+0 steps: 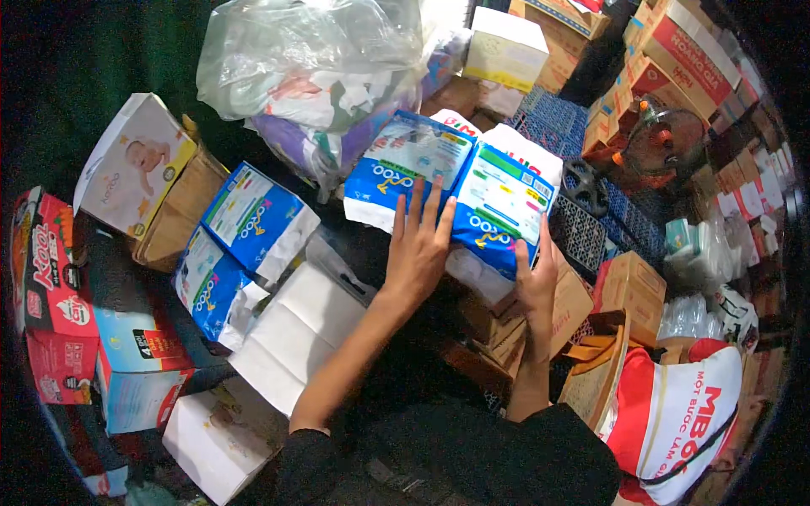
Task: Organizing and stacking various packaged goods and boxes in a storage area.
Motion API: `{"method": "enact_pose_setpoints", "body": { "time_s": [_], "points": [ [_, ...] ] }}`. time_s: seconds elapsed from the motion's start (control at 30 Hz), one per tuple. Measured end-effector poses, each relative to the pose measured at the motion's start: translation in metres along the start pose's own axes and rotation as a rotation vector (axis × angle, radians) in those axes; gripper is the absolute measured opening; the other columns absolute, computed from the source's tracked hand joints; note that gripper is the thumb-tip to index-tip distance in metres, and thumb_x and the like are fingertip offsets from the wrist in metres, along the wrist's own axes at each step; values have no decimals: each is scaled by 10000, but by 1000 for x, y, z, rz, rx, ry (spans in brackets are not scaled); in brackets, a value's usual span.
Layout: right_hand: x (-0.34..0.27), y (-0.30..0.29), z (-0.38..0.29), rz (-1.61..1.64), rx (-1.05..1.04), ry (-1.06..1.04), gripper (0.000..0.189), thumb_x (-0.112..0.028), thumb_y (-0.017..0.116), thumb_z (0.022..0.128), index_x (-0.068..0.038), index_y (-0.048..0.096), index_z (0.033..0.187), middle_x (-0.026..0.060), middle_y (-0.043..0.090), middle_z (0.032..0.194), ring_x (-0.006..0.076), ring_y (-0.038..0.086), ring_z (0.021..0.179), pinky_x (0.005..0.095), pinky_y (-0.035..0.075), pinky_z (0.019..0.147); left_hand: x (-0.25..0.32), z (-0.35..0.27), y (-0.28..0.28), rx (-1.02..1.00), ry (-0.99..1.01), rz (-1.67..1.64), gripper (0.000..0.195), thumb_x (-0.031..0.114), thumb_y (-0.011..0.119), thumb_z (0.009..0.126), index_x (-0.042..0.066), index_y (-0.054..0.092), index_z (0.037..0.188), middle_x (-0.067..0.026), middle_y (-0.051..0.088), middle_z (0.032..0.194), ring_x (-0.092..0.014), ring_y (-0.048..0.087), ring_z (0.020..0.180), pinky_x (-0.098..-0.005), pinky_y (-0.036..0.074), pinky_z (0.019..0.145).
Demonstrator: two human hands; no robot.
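Two blue and white diaper packs, a left one [411, 161] and a right one [503, 202], lie side by side in front of me on top of white packs with coloured lettering. My left hand [421, 234] rests with fingers spread over the lower edges of both packs, near their seam. At the lower right edge of the right pack is my right hand [538, 272], its thumb and fingers on the wrapper. Further left stand two more blue packs, an upper one [253, 221] and a lower one [212, 281], beside a stack of white folded pads or packs [297, 335].
A large clear plastic bag [310, 63] lies behind the packs. Cartons with a baby picture [136, 167] and red noodle packaging [57, 303] stand left. On the right are a fan [661, 142], cardboard boxes [629, 291] and a red and white sack [677, 411].
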State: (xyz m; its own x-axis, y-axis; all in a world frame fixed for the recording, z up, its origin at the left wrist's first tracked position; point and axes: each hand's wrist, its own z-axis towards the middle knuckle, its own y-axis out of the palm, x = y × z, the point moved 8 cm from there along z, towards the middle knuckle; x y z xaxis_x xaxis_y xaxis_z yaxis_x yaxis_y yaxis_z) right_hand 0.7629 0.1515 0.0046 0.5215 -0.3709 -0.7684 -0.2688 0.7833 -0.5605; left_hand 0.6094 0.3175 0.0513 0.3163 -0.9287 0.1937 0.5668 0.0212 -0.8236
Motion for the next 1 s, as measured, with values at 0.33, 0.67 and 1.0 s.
{"method": "enact_pose_setpoints", "body": {
  "time_s": [0.33,0.67,1.0],
  "points": [
    [-4,-9,3,-180,65,23,677,-363,694,960,-114,473,1550,207,569,1117,301,622,1008,404,518,883,-13,-14,3,-52,-17,-51,825,331,781,862,61,413,1550,-176,353,1632,-386,287,1531,-582,240,1224],
    [-159,27,-32,73,131,-345,379,-72,675,912,-27,652,1288,91,574,952,191,546,819,329,484,772,-111,-108,-142,296,-367,-31,649,211,662,955,41,439,1541,-236,325,1645,-420,295,1528,-514,219,1242],
    [-268,270,-138,814,-984,-333,477,-49,663,975,15,527,1427,197,628,1360,260,649,1214,367,553,987,-248,-320,-217,672,-1113,-36,638,333,549,1065,-15,364,1566,-235,353,1629,-357,318,1521,-429,220,1242]
  ]
}}
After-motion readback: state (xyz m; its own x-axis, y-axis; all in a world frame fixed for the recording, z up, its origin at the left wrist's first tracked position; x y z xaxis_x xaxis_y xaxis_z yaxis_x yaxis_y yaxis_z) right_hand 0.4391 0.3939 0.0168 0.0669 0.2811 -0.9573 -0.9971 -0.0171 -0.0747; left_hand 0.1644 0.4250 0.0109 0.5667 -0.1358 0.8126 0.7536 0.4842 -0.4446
